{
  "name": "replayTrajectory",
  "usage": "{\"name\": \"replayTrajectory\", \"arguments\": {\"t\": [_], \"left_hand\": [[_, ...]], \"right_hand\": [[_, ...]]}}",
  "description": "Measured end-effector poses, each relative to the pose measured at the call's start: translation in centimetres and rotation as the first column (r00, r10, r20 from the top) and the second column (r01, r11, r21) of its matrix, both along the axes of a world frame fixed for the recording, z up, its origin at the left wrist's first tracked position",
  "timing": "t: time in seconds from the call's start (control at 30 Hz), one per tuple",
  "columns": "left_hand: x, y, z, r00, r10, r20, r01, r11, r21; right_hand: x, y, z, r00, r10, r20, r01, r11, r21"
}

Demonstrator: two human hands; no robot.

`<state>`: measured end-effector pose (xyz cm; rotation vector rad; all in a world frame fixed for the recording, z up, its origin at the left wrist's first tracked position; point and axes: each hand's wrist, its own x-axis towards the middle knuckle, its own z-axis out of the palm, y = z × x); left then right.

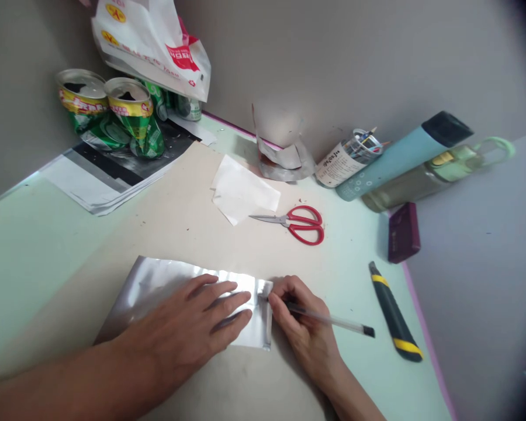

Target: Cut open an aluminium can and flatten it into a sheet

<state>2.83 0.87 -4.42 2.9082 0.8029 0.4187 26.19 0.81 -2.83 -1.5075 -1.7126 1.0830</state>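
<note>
A shiny silver metal sheet (158,280), slightly curled, lies on the beige board in front of me. My left hand (201,321) rests flat across it with the fingers spread. At the sheet's right end, my right hand (304,327) grips a pen (342,322) with a clear barrel and black end cap. The pen's tip is hidden by the fingers, close to the sheet's right edge. Beyond the hands, red-handled scissors (304,224) lie with their blades pointing left, beside a piece of white paper (243,190).
Crushed green cans (134,120) stand on a paper stack (92,196) at the back left, near a plastic bag (153,49). Cut metal scraps (284,161), a pen holder (337,164), a blue bottle (398,155) and a green-lidded bottle (421,178) line the back. A dark red box (403,233) and utility knife (394,313) lie right.
</note>
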Motion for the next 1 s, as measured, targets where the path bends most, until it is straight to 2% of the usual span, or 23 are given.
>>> {"name": "replayTrajectory", "arguments": {"t": [0.3, 0.57, 0.63, 0.7, 0.77, 0.83, 0.9, 1.0], "left_hand": [[-0.1, -0.1, -1.0, 1.0, 0.0, -0.013, 0.0, 0.999, -0.034], [-0.3, 0.0, -0.2, 1.0, -0.015, 0.02, 0.016, 0.999, -0.047], [-0.3, 0.0, -0.2, 1.0, -0.011, 0.024, 0.012, 0.999, -0.04], [-0.2, 0.0, -0.3, 1.0, -0.012, 0.024, 0.013, 0.999, -0.033], [-0.2, -0.1, -0.5, 1.0, -0.01, 0.019, 0.011, 1.0, -0.021], [-0.1, -0.2, -0.7, 1.0, 0.003, 0.022, -0.003, 1.0, 0.008], [0.0, -0.3, -0.8, 1.0, 0.015, 0.019, -0.015, 0.999, 0.029], [0.1, -0.4, -1.0, 1.0, 0.01, 0.016, -0.01, 0.999, 0.039]], "right_hand": [[0.5, 0.1, 0.2, 0.998, 0.059, -0.006, -0.059, 0.998, -0.012], [0.8, 0.3, 0.7, 0.993, 0.102, -0.055, -0.106, 0.991, -0.084], [0.8, 0.3, 0.7, 0.994, 0.062, -0.094, -0.071, 0.993, -0.091], [0.8, 0.4, 0.5, 0.984, -0.048, -0.172, 0.032, 0.995, -0.092], [0.9, 0.5, 0.3, 0.934, -0.207, -0.292, 0.178, 0.976, -0.123], [1.0, 0.8, 0.3, 0.849, -0.331, -0.411, 0.27, 0.942, -0.202], [1.1, 1.1, 0.6, 0.796, -0.375, -0.475, 0.263, 0.921, -0.286], [1.2, 1.5, 1.3, 0.798, -0.318, -0.512, 0.162, 0.931, -0.327]]}}
